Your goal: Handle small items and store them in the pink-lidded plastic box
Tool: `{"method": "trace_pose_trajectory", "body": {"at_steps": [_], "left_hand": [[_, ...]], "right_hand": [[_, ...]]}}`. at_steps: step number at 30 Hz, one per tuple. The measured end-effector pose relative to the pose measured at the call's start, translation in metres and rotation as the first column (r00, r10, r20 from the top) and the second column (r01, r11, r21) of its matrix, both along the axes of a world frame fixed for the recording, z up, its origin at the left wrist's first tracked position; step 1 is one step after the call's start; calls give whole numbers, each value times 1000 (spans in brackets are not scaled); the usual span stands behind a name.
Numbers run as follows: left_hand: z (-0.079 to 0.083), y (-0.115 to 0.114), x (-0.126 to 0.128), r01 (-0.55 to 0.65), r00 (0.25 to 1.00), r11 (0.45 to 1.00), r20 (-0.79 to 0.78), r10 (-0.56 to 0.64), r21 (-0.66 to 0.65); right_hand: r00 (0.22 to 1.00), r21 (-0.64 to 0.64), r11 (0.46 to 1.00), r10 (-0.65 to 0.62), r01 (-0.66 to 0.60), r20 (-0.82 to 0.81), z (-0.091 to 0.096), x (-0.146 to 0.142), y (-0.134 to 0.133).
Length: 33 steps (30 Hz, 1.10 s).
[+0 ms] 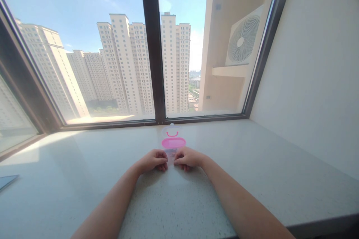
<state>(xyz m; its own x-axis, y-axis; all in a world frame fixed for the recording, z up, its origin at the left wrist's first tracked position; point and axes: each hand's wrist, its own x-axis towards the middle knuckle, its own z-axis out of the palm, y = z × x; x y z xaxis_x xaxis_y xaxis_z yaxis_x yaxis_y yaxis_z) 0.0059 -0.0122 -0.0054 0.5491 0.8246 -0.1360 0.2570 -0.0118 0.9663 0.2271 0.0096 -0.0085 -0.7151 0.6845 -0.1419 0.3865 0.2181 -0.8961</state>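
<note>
See left hand (157, 160), right hand (187, 158) apart, cannot tell grip; pink oval plastic container (174, 142) toward far edge, white speckled surface (179, 205).

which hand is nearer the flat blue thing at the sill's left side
Left. The left hand is off to the right of the flat blue thing, well apart from it; the right hand is farther right still.

From the wearer's head, a single wide view faces forward and somewhat down: window (153, 44) across the upper half, pale sill (179, 209) below, forearms (112, 198) entering from the bottom edge, left hand (155, 160) and right hand (189, 157) small, below centre.
</note>
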Motion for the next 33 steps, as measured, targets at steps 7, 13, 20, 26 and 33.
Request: {"method": "trace_pose_trajectory", "body": {"at_steps": [7,13,20,26,33], "left_hand": [[-1,1,1,-7,1000,1000,-6,7,-8],[0,1,0,-11,1000,1000,-9,11,-7],[1,0,0,-8,1000,1000,-15,8,2],[2,-1,1,-10,1000,1000,-13,10,0],[4,-2,2,-17,1000,1000,-15,17,-7]], "right_hand": [[1000,59,998,10,-12,24,2,0,-1],[1000,97,995,26,-28,16,0,0,1],[999,101,994,27,-29,26,2,-1,0],[999,103,994,29,-32,26,2,-1,0],[999,89,996,18,-21,39,2,0,0]]}}
